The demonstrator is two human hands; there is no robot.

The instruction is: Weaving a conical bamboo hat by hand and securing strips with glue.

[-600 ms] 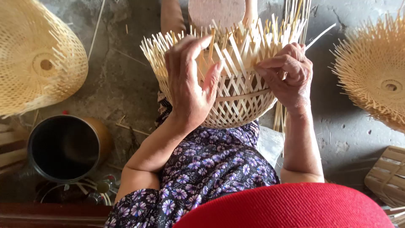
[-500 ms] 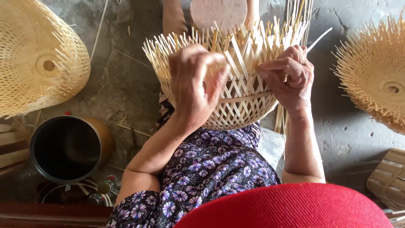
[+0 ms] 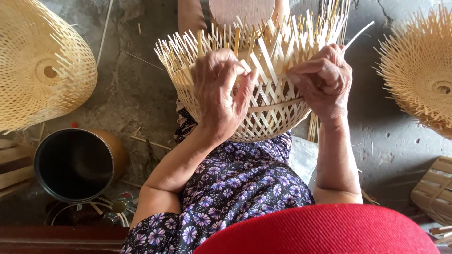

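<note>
head view: your left hand [image 3: 221,96] is curled over the front wall of the half-woven bamboo basket [image 3: 268,113] on your lap, fingers bent around loose upright strips [image 3: 263,59] near the rim, thumb side pressing the weave. your right hand [image 3: 325,80] is closed in a pinch on a strip at the basket's right rim, fingertips tight together. basket sits tilted against the purple floral dress [image 3: 240,188], open rim facing away from you. finished woven basket [image 3: 42,66] lies on the concrete floor [image 3: 136,89] at far left, another unfinished one [image 3: 423,70] at far right. dark round pot [image 3: 70,162] stands lower left, well apart from both hands.
</note>
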